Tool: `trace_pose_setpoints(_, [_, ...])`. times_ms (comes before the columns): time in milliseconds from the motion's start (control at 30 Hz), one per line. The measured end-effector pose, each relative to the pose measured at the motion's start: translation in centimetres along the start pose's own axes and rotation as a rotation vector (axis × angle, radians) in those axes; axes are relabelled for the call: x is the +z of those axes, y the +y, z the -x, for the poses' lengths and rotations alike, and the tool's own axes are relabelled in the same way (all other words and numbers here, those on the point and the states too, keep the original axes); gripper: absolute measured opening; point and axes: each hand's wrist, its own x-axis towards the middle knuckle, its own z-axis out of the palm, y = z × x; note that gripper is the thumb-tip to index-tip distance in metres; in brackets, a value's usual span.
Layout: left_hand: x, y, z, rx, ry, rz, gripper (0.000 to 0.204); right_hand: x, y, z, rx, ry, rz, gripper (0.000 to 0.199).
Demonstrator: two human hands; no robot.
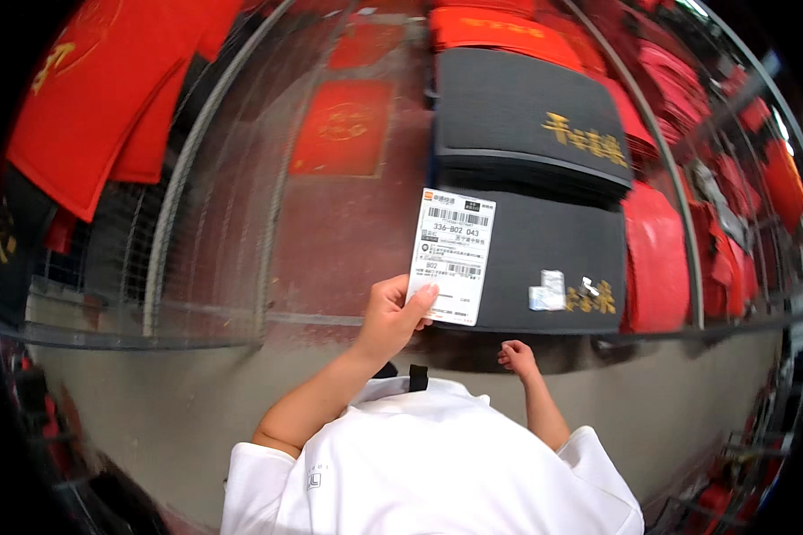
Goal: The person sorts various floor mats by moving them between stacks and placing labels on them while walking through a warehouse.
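My left hand [396, 314] pinches the lower edge of a white shipping label [456, 234] between thumb and fingers, its printed side facing up. The label covers the left part of a dark grey mat stack [533, 248] with yellow lettering. On that stack lies a small crumpled piece of clear and white plastic [550, 292]. My right hand [517, 358] is by the stack's near edge, apart from it, with its fingers curled together; nothing shows in them.
Another dark grey mat stack [517, 102] rises behind, with red mats [500, 36] beyond. Pink-red mats [653, 259] stand at the right. A red mat [343, 129] lies on the reddish surface left of the stacks. Wire mesh [207, 169] and hanging red mats [107, 98] are at the left.
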Motion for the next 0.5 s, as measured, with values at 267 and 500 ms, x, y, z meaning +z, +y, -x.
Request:
trace_pose_setpoints(267, [12.3, -4.9, 2.9, 0.131, 0.316, -0.086, 0.021, -14.7, 9.7, -6.2, -0.068, -0.202, 0.515, 0.022])
trace_pose_setpoints(500, [7.2, -13.3, 8.8, 0.509, 0.7, -0.961, 0.019, -12.5, 5.0, -10.4, -0.461, -0.211, 1.029, 0.034])
